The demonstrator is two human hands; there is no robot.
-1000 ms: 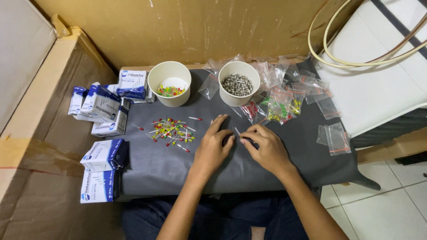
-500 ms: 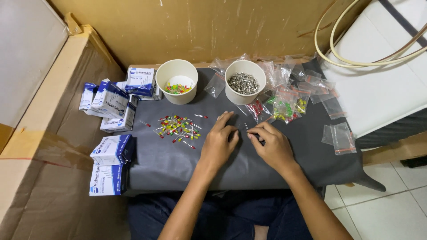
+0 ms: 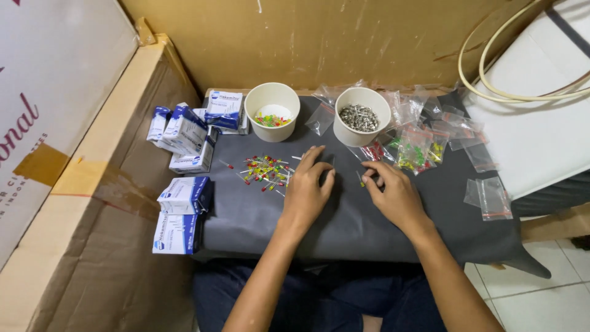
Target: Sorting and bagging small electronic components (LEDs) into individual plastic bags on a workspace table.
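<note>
Both forearms reach up from the lap, the left hand (image 3: 305, 190) lying palm-down with fingers loosely spread on the dark surface (image 3: 344, 227), holding nothing. The right hand (image 3: 393, 193) curls narrow, fingertips pinching a small pin (image 3: 360, 179). A scatter of coloured pins (image 3: 265, 171) lies just beside the left fingertips, two white cups (image 3: 272, 110) beyond them.

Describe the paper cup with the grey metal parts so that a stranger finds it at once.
On the dark grey mat, two white paper cups stand by the cardboard wall. It is the right-hand cup, beyond the right hand. It holds grey metal pieces; the left cup holds coloured ones.
</note>
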